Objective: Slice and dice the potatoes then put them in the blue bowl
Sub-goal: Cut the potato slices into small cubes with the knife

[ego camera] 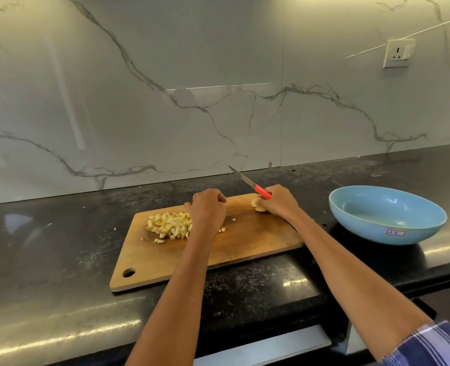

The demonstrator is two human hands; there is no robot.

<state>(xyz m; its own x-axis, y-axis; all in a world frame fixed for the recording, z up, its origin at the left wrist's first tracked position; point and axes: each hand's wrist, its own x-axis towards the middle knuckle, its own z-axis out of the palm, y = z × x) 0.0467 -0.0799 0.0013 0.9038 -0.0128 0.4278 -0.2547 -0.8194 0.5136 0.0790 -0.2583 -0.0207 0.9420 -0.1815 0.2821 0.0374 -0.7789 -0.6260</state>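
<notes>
A wooden cutting board [245, 244] lies on the dark counter. A pile of diced potato [169, 225] sits on its left half. My left hand [208, 210] rests at the pile's right edge with fingers curled; I cannot see anything held in it. My right hand [278, 202] grips the red-handled knife [262, 192], blade pointing up and away to the left. A few potato slices [256, 206] lie under that hand's fingertips at the board's far edge. The blue bowl [387, 216] stands on the counter to the right, with nothing visible inside.
A marble backsplash rises behind the counter, with a wall socket [398, 54] at the upper right. The counter's front edge runs below the board, and a drawer front shows beneath it. Small potato bits [222, 229] lie scattered mid-board.
</notes>
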